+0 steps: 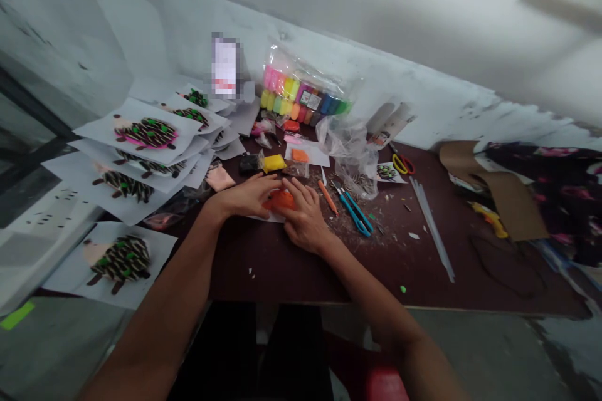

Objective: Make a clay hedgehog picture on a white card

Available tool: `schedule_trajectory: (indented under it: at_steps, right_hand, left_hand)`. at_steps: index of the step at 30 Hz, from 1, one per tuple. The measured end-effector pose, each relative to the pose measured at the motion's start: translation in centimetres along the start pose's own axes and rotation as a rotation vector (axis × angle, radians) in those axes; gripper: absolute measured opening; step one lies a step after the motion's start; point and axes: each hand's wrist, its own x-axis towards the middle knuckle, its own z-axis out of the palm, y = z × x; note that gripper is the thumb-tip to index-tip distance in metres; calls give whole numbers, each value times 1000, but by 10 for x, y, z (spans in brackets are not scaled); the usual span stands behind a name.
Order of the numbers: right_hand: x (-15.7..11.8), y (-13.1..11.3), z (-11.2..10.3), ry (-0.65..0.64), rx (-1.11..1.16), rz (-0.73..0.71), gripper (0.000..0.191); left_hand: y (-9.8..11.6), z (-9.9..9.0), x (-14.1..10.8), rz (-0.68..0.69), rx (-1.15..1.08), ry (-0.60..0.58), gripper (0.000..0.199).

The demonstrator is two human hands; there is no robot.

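An orange piece of modelling clay lies on a small white sheet of paper near the middle of the table. My left hand curves round its left side, with thumb and fingers against the clay. From the right, my right hand bends its fingers over the clay's other edge, thumb low. The fingers partly cover the clay, so its full outline is hidden. Just beyond the hands sit a yellow clay block, a black clay pack and a smaller orange block.
Stacked paper sheets with hedgehog figures fill the left side. Right of my hands lie an orange stick tool, blue tweezers, scissors and clear sticks. A bag of coloured clay leans on the wall.
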Motion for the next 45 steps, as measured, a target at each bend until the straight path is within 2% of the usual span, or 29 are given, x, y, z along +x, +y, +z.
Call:
schedule_trajectory:
  at_steps: [6, 11, 13, 20, 27, 33, 38, 45]
  right_hand:
    - [0, -3, 0, -6, 15, -16, 40]
    - [-6, 8, 0, 155, 47, 51, 38]
    - [-8, 11, -1, 172, 38, 62, 37]
    - [-10, 8, -1, 57, 19, 9, 30]
    - [-6, 4, 0, 45, 33, 28, 39]
    - [-4, 2, 0, 17, 40, 15, 36]
    - [-3, -1, 0, 3, 38, 6, 43]
    - [-1, -2, 0, -14, 3, -11, 43]
  left_hand:
    - [3, -1, 0, 0, -10, -4, 84]
    - [-2, 0, 0, -1, -57, -12, 87]
    - [-3, 0, 0, 4, -66, -16, 88]
    - [-4, 1, -1, 42, -41, 17, 86]
    - [-3, 2, -1, 41, -34, 35, 84]
    - [-1, 1, 0, -5, -7, 21, 83]
    - [0, 2, 1, 42, 2, 43, 75]
    - [-2, 3, 2, 42, 10, 49, 73]
